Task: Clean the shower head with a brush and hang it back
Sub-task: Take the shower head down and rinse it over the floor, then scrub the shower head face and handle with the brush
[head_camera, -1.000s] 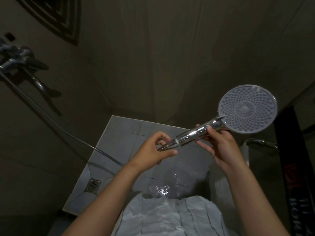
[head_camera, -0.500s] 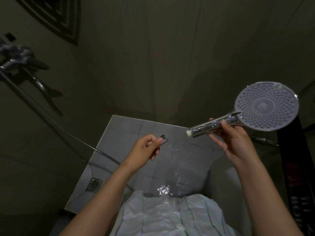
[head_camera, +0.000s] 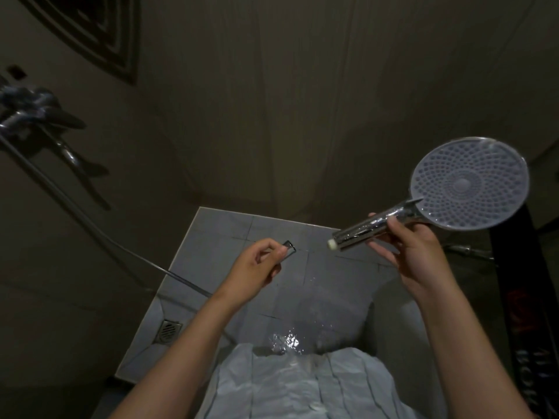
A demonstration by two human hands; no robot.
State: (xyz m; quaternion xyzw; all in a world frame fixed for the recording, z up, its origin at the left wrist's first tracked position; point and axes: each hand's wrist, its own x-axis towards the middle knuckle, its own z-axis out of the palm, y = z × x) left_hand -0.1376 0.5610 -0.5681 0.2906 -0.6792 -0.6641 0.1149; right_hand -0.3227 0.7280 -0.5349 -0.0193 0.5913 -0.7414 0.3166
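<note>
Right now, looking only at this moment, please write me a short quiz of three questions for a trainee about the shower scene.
1. True or false: the hose, pinched at its end by the left hand, is joined to the shower head.
2. Which hand grips the shower head's handle? A. left B. right
3. Fill in: the floor drain lies on the person's ____ side.
Key: 1 false; 2 B, the right hand; 3 left.
</note>
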